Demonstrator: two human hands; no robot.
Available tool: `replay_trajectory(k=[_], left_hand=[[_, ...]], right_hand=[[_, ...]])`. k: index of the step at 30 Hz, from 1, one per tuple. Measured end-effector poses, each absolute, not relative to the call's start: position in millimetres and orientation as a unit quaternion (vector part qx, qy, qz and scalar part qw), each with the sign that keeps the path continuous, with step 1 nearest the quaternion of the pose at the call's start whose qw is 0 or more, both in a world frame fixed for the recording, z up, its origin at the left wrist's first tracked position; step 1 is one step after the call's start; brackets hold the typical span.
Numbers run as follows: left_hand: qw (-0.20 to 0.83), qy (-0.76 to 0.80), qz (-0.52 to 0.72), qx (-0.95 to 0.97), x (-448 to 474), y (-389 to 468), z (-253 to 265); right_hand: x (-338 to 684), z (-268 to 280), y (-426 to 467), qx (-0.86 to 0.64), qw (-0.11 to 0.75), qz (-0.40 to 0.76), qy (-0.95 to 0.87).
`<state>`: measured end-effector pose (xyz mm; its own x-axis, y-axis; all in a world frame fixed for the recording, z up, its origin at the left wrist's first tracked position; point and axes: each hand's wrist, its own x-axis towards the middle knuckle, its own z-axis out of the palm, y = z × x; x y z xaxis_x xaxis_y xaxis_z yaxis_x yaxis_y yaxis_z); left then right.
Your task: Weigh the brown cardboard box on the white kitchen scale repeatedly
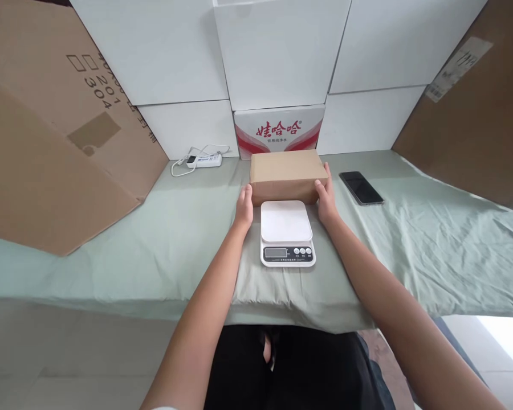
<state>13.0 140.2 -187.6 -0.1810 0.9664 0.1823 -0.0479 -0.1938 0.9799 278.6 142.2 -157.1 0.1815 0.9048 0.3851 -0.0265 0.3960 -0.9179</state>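
A plain brown cardboard box [288, 166] sits behind a white digital kitchen scale [286, 222], close to its back edge. My left hand [244, 206] grips the box's left end, thumb near the front corner. At the other end, my right hand [326, 196] holds the right side with its thumb on the front edge. The fingers behind the box are partly hidden. Nothing lies on the scale's white platform, and its display looks blank. Whether the box rests fully on the cloth or is slightly lifted, I cannot tell.
A black phone [361, 188] lies right of the box. At the back left is a white device with a cable [204, 160]. Large cardboard sheets [68, 131] flank both sides, and a white box with red lettering [279, 130] stands behind. Green cloth [175, 245] covers the table.
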Motion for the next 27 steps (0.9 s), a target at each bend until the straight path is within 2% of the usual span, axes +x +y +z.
replay_trajectory(k=[27], left_hand=[[0.429,0.473,0.614,0.464,13.6,138.2,-186.7]], right_hand=[[282.2,-163.1,152.3,-0.426,0.642,0.367,-0.522]])
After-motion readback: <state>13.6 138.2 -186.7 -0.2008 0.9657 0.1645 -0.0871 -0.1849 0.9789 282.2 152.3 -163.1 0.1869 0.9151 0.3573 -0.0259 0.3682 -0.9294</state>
